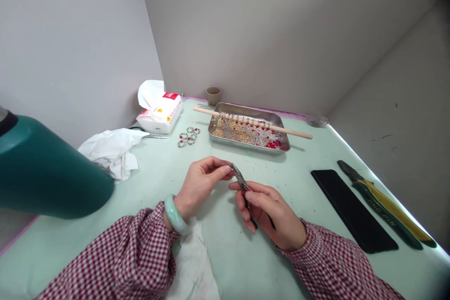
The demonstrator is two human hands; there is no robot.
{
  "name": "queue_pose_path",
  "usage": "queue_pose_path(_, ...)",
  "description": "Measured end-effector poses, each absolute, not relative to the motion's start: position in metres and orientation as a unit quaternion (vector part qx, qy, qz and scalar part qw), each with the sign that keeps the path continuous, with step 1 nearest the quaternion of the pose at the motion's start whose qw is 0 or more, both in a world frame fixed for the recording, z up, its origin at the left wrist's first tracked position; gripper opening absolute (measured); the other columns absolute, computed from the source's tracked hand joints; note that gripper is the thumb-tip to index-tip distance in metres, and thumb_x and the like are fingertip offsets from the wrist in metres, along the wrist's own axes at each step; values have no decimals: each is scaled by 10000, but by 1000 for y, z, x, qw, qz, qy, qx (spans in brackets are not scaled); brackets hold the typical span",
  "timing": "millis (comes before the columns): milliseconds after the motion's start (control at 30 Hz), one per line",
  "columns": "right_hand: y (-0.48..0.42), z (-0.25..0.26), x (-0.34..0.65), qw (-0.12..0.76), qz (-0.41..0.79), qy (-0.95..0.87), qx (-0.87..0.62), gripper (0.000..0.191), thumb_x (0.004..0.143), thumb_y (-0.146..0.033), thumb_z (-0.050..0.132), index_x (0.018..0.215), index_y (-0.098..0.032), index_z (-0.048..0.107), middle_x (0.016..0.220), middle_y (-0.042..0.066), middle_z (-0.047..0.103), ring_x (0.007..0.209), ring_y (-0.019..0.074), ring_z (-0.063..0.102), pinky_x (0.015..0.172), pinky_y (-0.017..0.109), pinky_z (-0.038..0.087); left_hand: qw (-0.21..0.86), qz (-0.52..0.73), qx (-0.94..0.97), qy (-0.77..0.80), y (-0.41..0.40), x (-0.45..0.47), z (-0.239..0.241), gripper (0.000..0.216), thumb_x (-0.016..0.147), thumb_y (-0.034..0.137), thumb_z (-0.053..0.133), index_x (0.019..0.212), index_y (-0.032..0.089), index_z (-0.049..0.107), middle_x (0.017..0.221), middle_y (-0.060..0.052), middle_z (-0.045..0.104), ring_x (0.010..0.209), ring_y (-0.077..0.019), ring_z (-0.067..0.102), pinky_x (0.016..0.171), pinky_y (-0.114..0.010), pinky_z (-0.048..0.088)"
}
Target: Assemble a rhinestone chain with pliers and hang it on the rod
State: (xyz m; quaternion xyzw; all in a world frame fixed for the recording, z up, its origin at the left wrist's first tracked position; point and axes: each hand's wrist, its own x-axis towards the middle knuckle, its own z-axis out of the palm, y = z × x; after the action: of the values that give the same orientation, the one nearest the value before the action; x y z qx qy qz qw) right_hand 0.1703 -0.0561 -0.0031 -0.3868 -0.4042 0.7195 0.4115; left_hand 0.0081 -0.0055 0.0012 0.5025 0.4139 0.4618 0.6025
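My right hand (270, 211) grips small pliers (242, 183) with red-and-black handles, jaws pointing up and left. My left hand (202, 180), with a pale green bangle (176, 215) on the wrist, pinches something tiny right at the plier tips; it is too small to name. Both hands hover over the pale green table (309, 197), near its middle. Behind them lies a metal tray (246, 143) of gold, clear and red beads, with a wooden stick (298, 133) laid across it carrying a row of beaded rings. Several finished beaded rings (189, 136) lie left of the tray.
A teal rounded object (45, 173) looms at left. White cloth (112, 150) and a tissue pack (160, 112) lie at back left, a small cup (213, 95) by the wall. At right lie a black flat case (353, 208) and yellow-green pliers (386, 206). More white cloth (195, 262) rests under my forearms.
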Motion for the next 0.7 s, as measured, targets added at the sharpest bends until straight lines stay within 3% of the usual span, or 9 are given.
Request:
queue_pose_path(267,-59,-7,169,379,671,-492,-405,256,841,-281,493,1039,-134,564,789,46,562,585,123,517,499,266,450,685,468,405,385,-1,6,-2,189,800,289,601,870,114,609,958,-112,665,870,-192,648,752,-302,527)
queue_pose_path(367,-60,-4,169,384,611,-536,-438,244,859,-285,485,1039,-141,565,846,61,599,663,139,558,645,314,475,697,459,386,392,0,5,-1,177,814,278,587,873,113,605,968,-117,666,844,-172,648,731,-274,525)
queue_pose_path(467,-60,0,169,380,632,-526,-424,281,866,-309,474,1066,-133,562,910,93,625,782,177,593,768,368,465,700,457,382,394,-1,4,1,168,814,275,587,864,115,604,984,-118,664,836,-159,642,745,-274,521)
queue_pose_path(700,-59,0,166,364,684,-478,-414,265,845,-326,500,1006,-123,556,800,67,604,613,148,575,550,306,473,705,449,424,348,-6,7,-1,177,793,280,618,875,124,598,974,-111,666,898,-199,641,777,-318,511)
